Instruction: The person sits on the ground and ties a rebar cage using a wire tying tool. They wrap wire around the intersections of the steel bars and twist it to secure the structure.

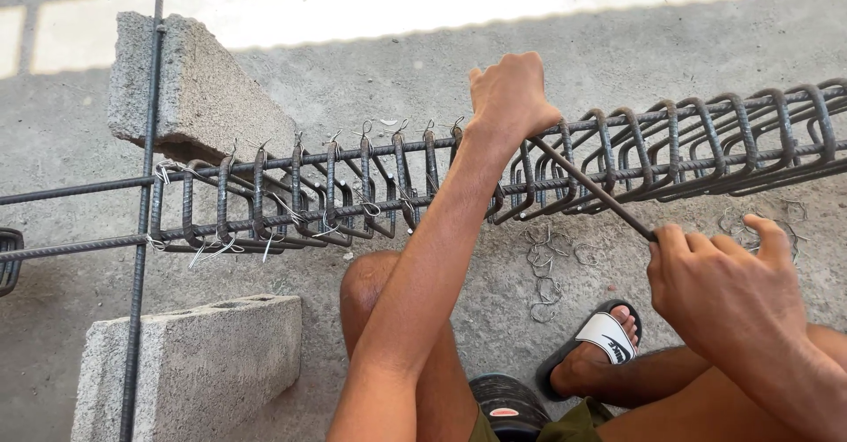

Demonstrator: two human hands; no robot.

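On bare concrete floor (423,71), rebar cage (565,168) lies horizontal, stirrups closely spaced, wire ties showing on the left portion. Left hand (507,98) closed over top bar of cage near its middle, knuckles up. Right hand (723,288) fisted tight around thin metal hook tool (591,188), whose tip reaches into cage just beside left hand. Loose wire loops (547,265) lie on floor below cage. Two concrete blocks (198,98) at left; sandalled foot (600,340) beneath.

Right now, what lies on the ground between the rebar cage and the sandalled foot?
In the head view, loose bent wire ties lie on the concrete floor between the rebar cage and the sandalled foot.
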